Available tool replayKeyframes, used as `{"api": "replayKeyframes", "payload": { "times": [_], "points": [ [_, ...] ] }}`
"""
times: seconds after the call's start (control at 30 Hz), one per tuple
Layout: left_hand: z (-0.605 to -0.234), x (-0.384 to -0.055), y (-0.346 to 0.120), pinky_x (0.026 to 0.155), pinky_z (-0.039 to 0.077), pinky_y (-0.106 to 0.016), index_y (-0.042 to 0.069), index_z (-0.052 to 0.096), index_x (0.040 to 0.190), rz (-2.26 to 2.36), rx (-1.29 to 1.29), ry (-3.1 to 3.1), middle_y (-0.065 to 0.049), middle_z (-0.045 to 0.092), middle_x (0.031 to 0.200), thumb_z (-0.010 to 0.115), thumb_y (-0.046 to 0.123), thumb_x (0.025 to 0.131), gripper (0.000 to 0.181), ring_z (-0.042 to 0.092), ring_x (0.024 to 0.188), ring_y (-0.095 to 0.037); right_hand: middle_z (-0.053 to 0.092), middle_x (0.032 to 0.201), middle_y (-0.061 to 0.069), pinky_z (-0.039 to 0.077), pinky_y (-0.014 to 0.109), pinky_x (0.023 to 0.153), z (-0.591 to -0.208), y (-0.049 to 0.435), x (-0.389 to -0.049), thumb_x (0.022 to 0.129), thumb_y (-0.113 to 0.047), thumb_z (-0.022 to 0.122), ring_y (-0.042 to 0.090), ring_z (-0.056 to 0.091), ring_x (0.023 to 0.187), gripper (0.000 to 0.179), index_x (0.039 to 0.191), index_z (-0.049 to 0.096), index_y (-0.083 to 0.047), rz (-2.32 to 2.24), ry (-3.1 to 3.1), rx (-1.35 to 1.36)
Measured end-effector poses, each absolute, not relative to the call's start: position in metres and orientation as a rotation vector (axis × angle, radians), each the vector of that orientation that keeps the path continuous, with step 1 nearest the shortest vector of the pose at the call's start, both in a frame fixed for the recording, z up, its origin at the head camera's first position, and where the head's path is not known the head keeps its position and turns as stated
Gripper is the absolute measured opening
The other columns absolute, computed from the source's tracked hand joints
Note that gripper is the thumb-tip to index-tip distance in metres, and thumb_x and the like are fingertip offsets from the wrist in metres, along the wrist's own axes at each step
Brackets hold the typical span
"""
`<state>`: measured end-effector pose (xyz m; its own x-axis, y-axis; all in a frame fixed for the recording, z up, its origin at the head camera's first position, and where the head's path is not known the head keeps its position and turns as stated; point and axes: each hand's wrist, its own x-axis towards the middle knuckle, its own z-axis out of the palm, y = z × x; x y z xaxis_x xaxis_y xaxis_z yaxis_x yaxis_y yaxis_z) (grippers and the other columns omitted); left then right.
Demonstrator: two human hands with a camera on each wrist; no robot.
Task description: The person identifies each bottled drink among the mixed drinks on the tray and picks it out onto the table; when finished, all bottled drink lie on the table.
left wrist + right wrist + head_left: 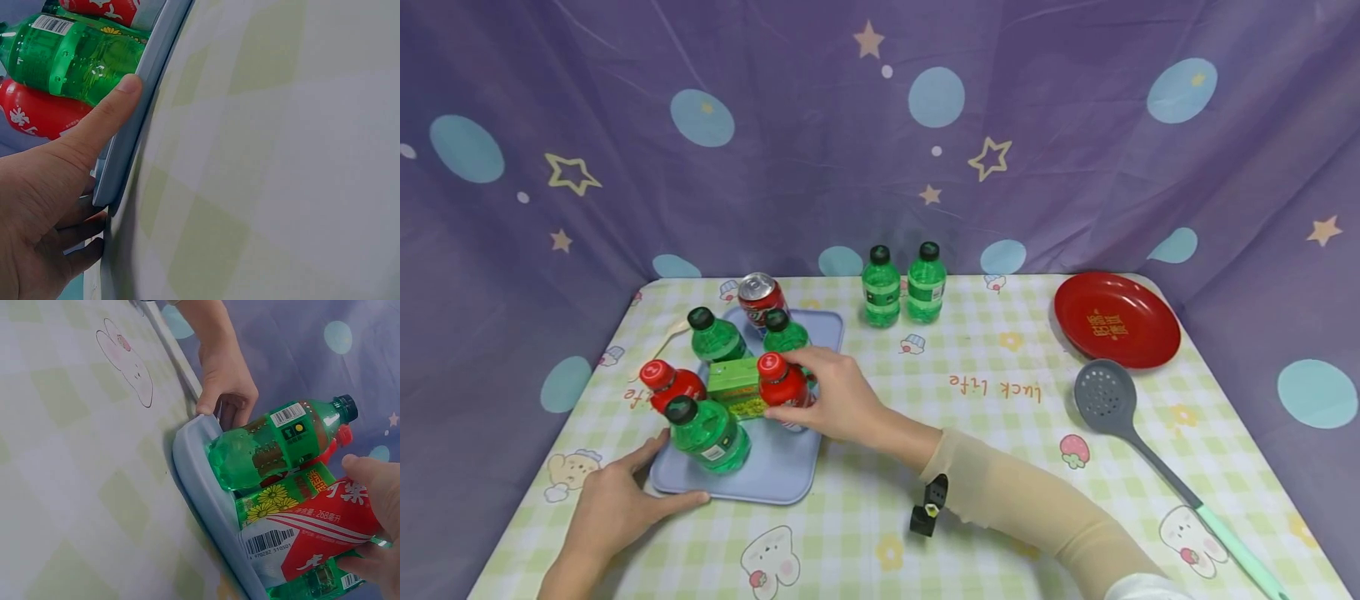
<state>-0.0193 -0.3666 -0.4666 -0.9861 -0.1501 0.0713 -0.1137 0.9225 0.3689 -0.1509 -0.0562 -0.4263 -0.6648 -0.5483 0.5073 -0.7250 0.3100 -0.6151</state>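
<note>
My right hand (842,396) grips a red-capped red drink bottle (781,382) at the right side of the blue-grey tray (778,471). The bottle's barcode faces the right wrist view. At the tray's near left corner, my left hand (617,504) holds the rim between thumb and fingers. A green juice carton (733,381) stands mid-tray, with another red bottle (673,385) to its left. Three green soda bottles are on the tray: one near the front (715,442), one at the back left (718,340), and one behind my right hand (786,335). A red can (762,300) stands at the far end.
Two more green bottles (882,292) stand at the back of the checked tablecloth. On the right are a red plate (1138,321) and a grey slotted skimmer (1107,398) with a mint handle. A pale fork-like utensil (672,335) lies left of the tray.
</note>
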Motion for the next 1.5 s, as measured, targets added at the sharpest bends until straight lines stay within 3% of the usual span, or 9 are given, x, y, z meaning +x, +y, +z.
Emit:
{"api": "replayKeyframes", "payload": {
  "times": [0.23, 0.5, 0.77, 1.03, 1.3, 1.5],
  "points": [
    [-0.467, -0.020, -0.366, 0.087, 0.056, -0.071, -0.007, 0.058, 0.146, -0.570, 0.189, -2.974, -0.040, 0.064, 0.131, 0.101, 0.064, 0.054, 0.124, 0.066, 0.114, -0.063, 0.078, 0.121, 0.005, 0.061, 0.018, 0.086, -0.427, -0.057, -0.151, 0.080, -0.032, 0.096, 0.015, 0.074, 0.105, 0.060, 0.128, 0.072, -0.007, 1.295, -2.377, 1.134],
    [-0.467, -0.022, -0.367, 0.088, 0.056, -0.072, -0.007, 0.058, 0.147, -0.569, 0.190, -2.989, -0.041, 0.062, 0.132, 0.100, 0.066, 0.054, 0.125, 0.065, 0.114, -0.063, 0.079, 0.112, 0.003, 0.058, 0.012, 0.081, -0.423, -0.052, -0.152, 0.077, -0.029, 0.097, 0.014, 0.074, 0.098, 0.055, 0.122, 0.075, -0.007, 1.326, -2.373, 1.127],
    [-0.466, -0.022, -0.369, 0.090, 0.055, -0.072, -0.007, 0.055, 0.149, -0.575, 0.210, -3.027, -0.041, 0.060, 0.136, 0.098, 0.068, 0.055, 0.128, 0.062, 0.120, -0.063, 0.079, 0.113, 0.007, 0.066, 0.025, 0.078, -0.406, -0.033, -0.154, 0.075, -0.022, 0.099, 0.018, 0.076, 0.102, 0.054, 0.121, 0.076, -0.005, 1.467, -2.333, 1.063],
    [-0.468, -0.022, -0.369, 0.089, 0.056, -0.072, -0.007, 0.057, 0.147, -0.581, 0.190, -2.997, -0.041, 0.061, 0.135, 0.100, 0.065, 0.054, 0.125, 0.063, 0.119, -0.063, 0.080, 0.113, 0.007, 0.063, 0.016, 0.077, -0.391, 0.000, -0.169, 0.075, -0.019, 0.098, 0.019, 0.077, 0.102, 0.050, 0.119, 0.077, -0.006, 1.488, -2.295, 0.948],
    [-0.468, -0.021, -0.368, 0.088, 0.056, -0.071, -0.007, 0.058, 0.146, -0.582, 0.177, -2.981, -0.040, 0.062, 0.134, 0.101, 0.064, 0.054, 0.124, 0.064, 0.117, -0.062, 0.080, 0.120, 0.007, 0.068, 0.034, 0.079, -0.382, 0.041, -0.189, 0.075, -0.018, 0.098, 0.023, 0.076, 0.110, 0.053, 0.123, 0.078, -0.007, 1.441, -2.356, 0.786],
    [-0.466, -0.021, -0.369, 0.088, 0.056, -0.072, -0.007, 0.059, 0.146, -0.567, 0.181, -2.992, -0.040, 0.062, 0.134, 0.100, 0.065, 0.055, 0.123, 0.063, 0.117, -0.063, 0.079, 0.119, 0.009, 0.068, 0.035, 0.079, -0.374, 0.069, -0.203, 0.074, -0.022, 0.099, 0.023, 0.076, 0.107, 0.055, 0.122, 0.078, -0.006, 1.328, -2.389, 0.693]
  ]
}}
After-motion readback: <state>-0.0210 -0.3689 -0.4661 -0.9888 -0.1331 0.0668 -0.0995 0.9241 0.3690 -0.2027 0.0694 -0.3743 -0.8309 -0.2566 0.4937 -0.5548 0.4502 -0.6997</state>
